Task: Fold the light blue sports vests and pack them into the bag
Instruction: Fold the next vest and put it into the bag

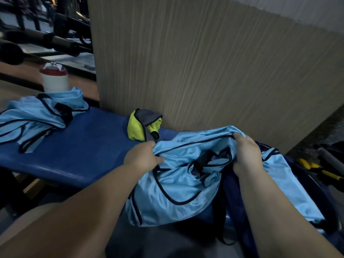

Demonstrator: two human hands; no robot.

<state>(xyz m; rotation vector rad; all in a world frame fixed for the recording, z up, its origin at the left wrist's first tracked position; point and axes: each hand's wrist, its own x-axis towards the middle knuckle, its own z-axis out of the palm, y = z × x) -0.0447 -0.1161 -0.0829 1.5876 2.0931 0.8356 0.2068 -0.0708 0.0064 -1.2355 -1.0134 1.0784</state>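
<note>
Your left hand and right hand each clutch a bunched edge of a light blue vest draped over the dark blue bag on the blue bench, more vests heaped at its far end.

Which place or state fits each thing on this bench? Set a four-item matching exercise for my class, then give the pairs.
1 white cup
2 yellow-green cloth
3 nearest vest
4 far vest pile

A crumpled, left end of the blue bench
B gripped by left hand and right hand
C upright, back left, red-banded lid
D against the wooden panel

Pairs: 1-C, 2-D, 3-B, 4-A
</note>
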